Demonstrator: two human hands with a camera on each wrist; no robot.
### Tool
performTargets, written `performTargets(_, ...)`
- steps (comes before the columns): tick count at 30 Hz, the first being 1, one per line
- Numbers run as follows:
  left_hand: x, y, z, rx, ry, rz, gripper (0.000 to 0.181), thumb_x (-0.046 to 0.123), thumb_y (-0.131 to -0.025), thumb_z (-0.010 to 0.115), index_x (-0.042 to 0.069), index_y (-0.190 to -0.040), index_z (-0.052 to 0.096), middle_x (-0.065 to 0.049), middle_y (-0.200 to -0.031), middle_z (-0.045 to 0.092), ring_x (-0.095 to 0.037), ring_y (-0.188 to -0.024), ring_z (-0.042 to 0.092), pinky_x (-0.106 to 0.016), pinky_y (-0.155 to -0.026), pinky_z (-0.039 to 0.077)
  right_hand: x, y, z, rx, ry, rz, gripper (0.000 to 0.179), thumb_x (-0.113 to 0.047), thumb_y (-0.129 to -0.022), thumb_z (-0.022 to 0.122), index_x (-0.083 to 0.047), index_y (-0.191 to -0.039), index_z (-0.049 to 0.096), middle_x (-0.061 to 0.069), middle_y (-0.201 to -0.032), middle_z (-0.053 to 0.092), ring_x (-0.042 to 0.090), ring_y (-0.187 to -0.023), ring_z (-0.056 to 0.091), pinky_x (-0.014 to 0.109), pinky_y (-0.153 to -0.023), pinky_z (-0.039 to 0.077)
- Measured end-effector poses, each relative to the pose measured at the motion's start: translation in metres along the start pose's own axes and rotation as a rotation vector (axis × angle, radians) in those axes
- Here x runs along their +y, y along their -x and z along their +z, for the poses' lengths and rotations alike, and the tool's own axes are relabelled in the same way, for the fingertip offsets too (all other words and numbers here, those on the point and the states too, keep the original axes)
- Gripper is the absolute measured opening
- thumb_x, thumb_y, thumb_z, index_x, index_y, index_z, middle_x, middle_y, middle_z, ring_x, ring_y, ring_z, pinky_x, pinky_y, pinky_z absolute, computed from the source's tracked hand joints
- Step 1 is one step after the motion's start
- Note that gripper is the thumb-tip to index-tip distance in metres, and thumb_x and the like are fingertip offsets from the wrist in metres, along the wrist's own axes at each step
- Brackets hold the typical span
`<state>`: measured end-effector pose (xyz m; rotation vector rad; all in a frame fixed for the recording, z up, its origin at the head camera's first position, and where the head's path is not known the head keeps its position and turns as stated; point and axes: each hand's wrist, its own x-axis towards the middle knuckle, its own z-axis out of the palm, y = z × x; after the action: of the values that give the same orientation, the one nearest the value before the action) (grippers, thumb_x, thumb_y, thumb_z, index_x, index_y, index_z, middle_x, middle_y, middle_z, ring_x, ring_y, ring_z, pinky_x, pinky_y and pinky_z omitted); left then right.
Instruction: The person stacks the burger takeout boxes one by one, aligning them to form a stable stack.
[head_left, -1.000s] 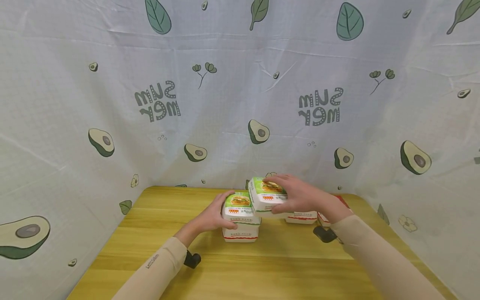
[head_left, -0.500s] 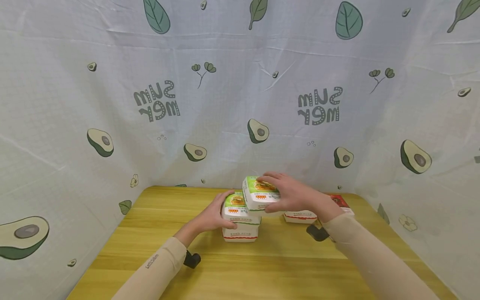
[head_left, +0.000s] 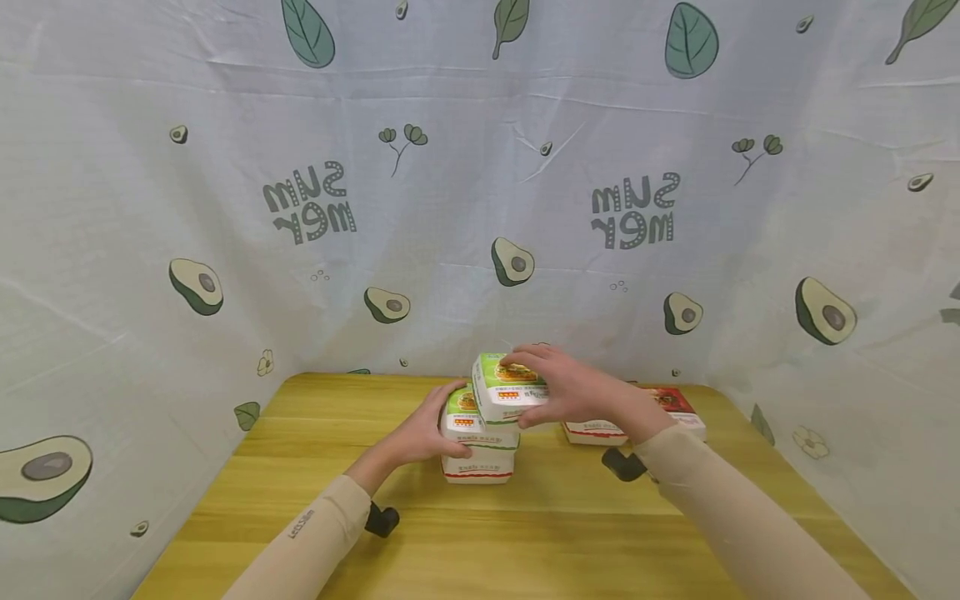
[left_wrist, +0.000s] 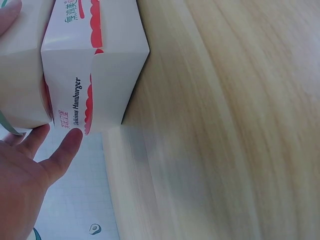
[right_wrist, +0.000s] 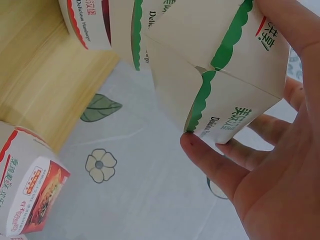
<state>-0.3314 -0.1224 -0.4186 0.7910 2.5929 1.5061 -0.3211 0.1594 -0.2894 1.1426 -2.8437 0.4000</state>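
Two burger boxes are stacked near the middle of the table: a red-trimmed box [head_left: 478, 468] below and a green-topped box [head_left: 459, 427] above it. My left hand [head_left: 416, 429] grips this stack from its left side, thumb at the front and fingers behind. In the left wrist view, its fingertips reach the side of the red-trimmed box [left_wrist: 75, 65]. My right hand [head_left: 573, 390] holds another green-topped burger box [head_left: 497, 408] by its sides, slightly tilted over the stack's right part. The right wrist view shows the green scalloped edge of that box [right_wrist: 220, 70].
Right of the stack, two red burger boxes [head_left: 671, 402] [head_left: 594, 434] sit on the wooden table [head_left: 450, 550], partly behind my right forearm. A white curtain [head_left: 450, 208] printed with avocados and leaves hangs along the table's back and sides.
My right hand has carried its green-topped box left, further over the stack. More of the red boxes at the right shows. My left hand keeps its grip on the stack.
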Motion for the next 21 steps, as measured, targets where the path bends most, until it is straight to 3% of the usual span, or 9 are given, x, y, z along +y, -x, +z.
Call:
performTargets(10, -0.002, 0.000, 0.000, 0.007, 0.005, 0.009, 0.111, 0.027, -0.066, 0.093, 0.036, -0.155, 0.028, -0.006, -0.148, 0.034, -0.023, -0.121, 0.046, -0.043, -0.101, 0.042, -0.004, -0.002, 0.000, -0.025, -0.002, -0.021, 0.090, -0.043, -0.073, 0.090, -0.030, -0.150, 0.045, 0.003, -0.158, 0.038, 0.030, -0.139, 0.038, 0.051, -0.098, 0.045)
performTargets(21, 0.000, 0.002, 0.000, 0.001, 0.030, -0.002, 0.112, 0.027, -0.068, 0.093, 0.032, -0.157, 0.025, -0.006, -0.148, 0.034, -0.022, -0.123, 0.046, -0.042, -0.101, 0.043, -0.010, -0.009, 0.005, -0.023, 0.041, 0.006, 0.085, -0.049, -0.079, 0.083, -0.032, -0.152, 0.042, 0.001, -0.158, 0.039, 0.026, -0.130, 0.041, 0.048, -0.095, 0.047)
